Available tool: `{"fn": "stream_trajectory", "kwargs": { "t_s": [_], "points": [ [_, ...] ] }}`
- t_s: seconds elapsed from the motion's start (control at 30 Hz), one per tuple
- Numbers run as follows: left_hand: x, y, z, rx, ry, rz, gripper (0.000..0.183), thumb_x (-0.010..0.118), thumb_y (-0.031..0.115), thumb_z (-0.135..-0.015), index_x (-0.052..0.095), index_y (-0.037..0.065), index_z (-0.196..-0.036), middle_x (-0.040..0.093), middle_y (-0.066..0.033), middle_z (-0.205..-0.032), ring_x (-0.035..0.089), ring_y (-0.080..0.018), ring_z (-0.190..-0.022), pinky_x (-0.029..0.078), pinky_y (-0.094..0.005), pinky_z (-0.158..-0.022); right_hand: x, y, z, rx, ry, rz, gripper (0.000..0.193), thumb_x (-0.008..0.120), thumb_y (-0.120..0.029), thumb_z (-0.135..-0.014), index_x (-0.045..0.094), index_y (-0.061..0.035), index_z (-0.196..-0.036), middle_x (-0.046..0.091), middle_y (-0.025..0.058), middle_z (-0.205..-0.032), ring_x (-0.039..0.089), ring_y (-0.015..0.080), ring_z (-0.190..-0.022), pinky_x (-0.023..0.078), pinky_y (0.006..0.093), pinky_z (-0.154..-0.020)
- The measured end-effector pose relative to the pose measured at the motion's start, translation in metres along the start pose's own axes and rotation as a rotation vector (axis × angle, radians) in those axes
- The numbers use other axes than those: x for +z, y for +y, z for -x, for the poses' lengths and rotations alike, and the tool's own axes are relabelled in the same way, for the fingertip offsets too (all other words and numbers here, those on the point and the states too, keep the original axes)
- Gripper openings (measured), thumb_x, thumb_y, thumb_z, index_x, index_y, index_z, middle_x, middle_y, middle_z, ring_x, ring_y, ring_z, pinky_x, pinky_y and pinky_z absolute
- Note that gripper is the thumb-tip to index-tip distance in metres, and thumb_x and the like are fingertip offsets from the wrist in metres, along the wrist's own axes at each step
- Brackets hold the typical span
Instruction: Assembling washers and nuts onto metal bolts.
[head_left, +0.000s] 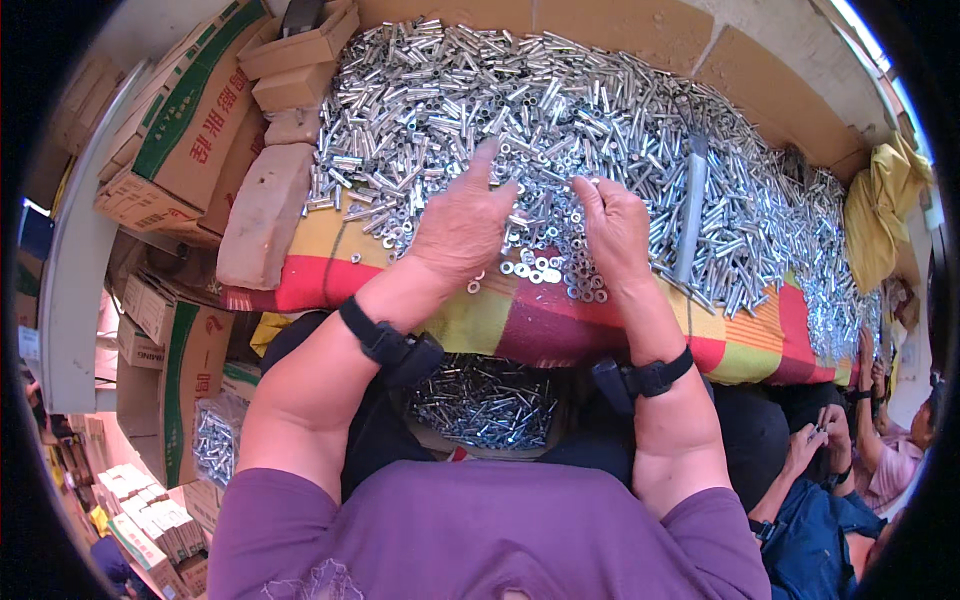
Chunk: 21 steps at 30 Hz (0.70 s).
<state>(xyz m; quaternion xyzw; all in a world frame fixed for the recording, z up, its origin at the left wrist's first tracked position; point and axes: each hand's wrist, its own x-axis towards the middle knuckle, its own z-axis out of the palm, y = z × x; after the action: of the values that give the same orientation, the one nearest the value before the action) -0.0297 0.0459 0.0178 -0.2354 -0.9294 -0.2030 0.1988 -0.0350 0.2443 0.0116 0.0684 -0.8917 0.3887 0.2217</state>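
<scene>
A wide heap of silvery metal sleeves (430, 100) covers the worktop in front of me. Loose flat washers (537, 270) lie on a checked cloth (560, 325) at its near edge. My left hand (460, 225) is over the near side of the heap, index finger stretched forward and thumb apart from it; nothing shows in its grasp. To its right, my right hand (617, 230) has its fingers curled, with thumb and forefinger close together at the washers. Whatever is between those fingertips is too small to make out. Each wrist wears a black band.
A box of bolts (485, 405) sits below the cloth's edge, between my legs. Brick-like blocks (265, 215) and cardboard cartons (190, 130) stand left. A flat metal bar (692, 205) lies on the heap. Other people's hands (818, 440) work at right, near a yellow cloth (885, 210).
</scene>
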Motion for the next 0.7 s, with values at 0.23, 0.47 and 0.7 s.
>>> {"fn": "stream_trajectory", "kwargs": {
  "t_s": [0.23, 0.47, 0.7],
  "points": [
    [-0.001, -0.036, 0.008, -0.196, 0.015, 0.33, 0.006, 0.06, 0.006, -0.078, 0.065, 0.003, -0.077, 0.06, -0.0087, -0.072, 0.059, -0.0295, -0.065, 0.046, -0.0382, -0.059, -0.004, -0.005, 0.016, 0.068, -0.179, -0.102, 0.033, 0.057, -0.029, -0.092, 0.055, -0.0009, -0.074, 0.052, 0.0187, -0.064, 0.049, 0.035, -0.058, 0.039, 0.0409, -0.055],
    [0.005, -0.029, 0.018, -0.863, -0.601, 1.783, 0.024, 0.055, 0.024, -0.095, 0.056, 0.001, -0.102, 0.058, -0.003, -0.08, 0.051, -0.0069, -0.058, 0.038, -0.0159, -0.048, 0.004, -0.016, 0.024, 0.188, -0.338, -0.464, 0.018, 0.049, -0.013, -0.094, 0.058, 0.0004, -0.087, 0.049, 0.0051, -0.06, 0.046, 0.0122, -0.054, 0.039, 0.0294, -0.052],
    [-0.003, -0.033, 0.015, -0.856, -0.613, 2.25, 0.052, 0.032, 0.038, -0.1, 0.046, -0.008, -0.12, 0.056, -0.0273, -0.116, 0.057, -0.0379, -0.109, 0.051, -0.0397, -0.089, 0.005, -0.033, 0.03, 0.206, -0.309, -0.567, 0.017, 0.05, -0.002, -0.092, 0.053, 0.0013, -0.108, 0.053, -0.0003, -0.065, 0.047, 0.0052, -0.053, 0.038, 0.022, -0.047]
  ]
}}
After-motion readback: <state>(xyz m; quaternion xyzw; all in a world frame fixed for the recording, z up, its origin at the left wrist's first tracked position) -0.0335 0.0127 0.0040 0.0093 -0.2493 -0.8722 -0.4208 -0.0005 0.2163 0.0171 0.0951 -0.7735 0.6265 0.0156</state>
